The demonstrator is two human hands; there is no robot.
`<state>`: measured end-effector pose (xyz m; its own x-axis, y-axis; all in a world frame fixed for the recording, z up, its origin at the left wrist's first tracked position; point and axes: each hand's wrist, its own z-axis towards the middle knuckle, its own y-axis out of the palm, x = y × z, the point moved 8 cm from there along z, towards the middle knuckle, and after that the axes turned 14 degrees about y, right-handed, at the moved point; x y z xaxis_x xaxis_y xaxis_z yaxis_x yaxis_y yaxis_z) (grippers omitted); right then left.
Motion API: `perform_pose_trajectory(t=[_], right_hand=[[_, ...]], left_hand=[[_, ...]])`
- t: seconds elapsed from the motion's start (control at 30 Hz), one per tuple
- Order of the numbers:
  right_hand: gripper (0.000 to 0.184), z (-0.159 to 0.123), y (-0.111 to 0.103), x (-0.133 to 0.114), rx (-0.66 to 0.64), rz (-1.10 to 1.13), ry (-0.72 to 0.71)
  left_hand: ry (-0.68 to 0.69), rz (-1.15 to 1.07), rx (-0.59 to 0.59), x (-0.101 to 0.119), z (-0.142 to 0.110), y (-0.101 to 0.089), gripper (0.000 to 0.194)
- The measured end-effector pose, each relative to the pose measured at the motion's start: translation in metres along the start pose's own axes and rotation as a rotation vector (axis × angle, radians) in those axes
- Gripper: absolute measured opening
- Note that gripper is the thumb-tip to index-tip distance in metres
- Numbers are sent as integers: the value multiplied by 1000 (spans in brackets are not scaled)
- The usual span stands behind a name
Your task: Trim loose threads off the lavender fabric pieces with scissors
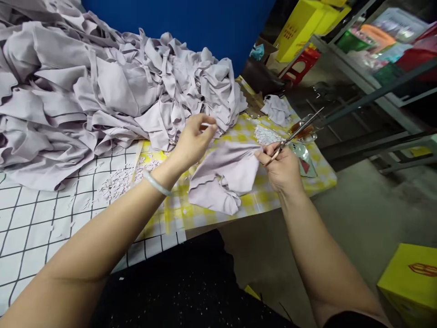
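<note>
My right hand (282,166) is closed around a pair of scissors (300,127), whose blades point up and away to the right. Its thumb and fingertips also touch the edge of a pale lilac fabric piece (227,173), which lies spread on the yellow checked cloth. My left hand (196,139) hovers above that piece, close to the front of a big heap of similar lilac garments (119,86). Its fingers are bent, with a gap between thumb and forefinger; a pale sliver shows there, perhaps fabric behind. A pale bangle (156,183) circles the left wrist.
Small fabric scraps (118,182) litter the table left of my forearm. Beyond the scissors lie a pile of white bits (268,135), a crumpled lilac piece (276,109) and a clear packet (303,159). A metal rack (375,86) stands right; a yellow box (409,278) is on the floor.
</note>
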<state>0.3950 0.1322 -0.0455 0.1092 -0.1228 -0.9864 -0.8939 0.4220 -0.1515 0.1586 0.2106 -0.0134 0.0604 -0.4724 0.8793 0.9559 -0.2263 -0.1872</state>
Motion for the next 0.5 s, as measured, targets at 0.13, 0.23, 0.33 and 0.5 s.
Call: perform_pose_trajectory(t=[0.13, 0.23, 0.33, 0.5], right_hand=[[47, 9, -41, 30, 137, 19, 115], [48, 2, -39, 29, 119, 41, 136], [46, -6, -26, 1, 57, 58, 80], [45, -16, -18, -43, -35, 28, 25]], left_hand=[[85, 181, -137, 1, -49, 18, 10], [102, 158, -352, 10, -83, 54, 5], [-40, 166, -455, 4, -99, 84, 28], [-255, -48, -410, -18, -99, 101, 22]])
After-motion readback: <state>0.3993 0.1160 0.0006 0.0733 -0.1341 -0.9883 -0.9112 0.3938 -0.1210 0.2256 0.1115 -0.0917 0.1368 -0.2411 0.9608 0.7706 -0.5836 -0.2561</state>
